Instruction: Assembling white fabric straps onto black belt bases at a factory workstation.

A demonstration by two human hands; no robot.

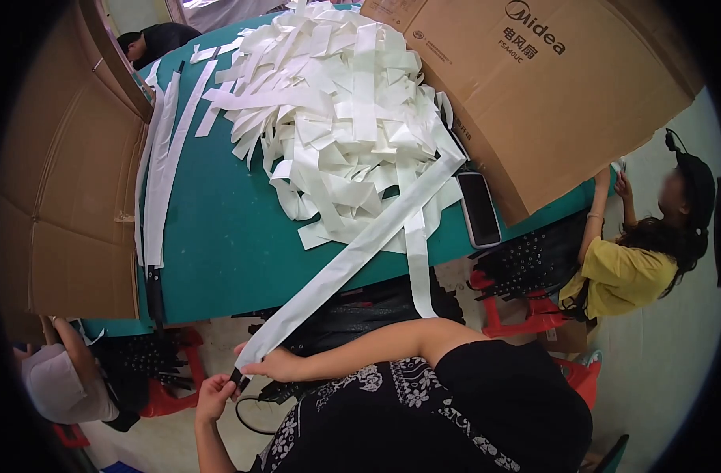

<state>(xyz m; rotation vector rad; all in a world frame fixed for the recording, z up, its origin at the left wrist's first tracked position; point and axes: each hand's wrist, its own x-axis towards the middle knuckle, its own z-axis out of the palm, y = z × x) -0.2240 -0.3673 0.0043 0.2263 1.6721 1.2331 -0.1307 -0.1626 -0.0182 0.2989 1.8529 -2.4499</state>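
A long white strip (353, 256) slants from the pile down to my two hands, low and left of the middle. My right hand (275, 365) is closed on its lower end, thumb on top. Just below, my left hand (213, 394) pinches the short black end of a strap (237, 377) that meets the white strip. Whether the strap runs on inside the strip cannot be made out. A large heap of white strips (329, 102) covers the middle of the green table (218, 213). Another white strip (417, 268) hangs over the table's near edge.
Cardboard sheets stand at the left (84, 181) and right (558, 94). A phone (480, 209) lies by the right one. Long white strips (167, 173) with black ends lie at left. Black straps (345, 319) rest below the table edge. People sit at both sides, near red stools (526, 315).
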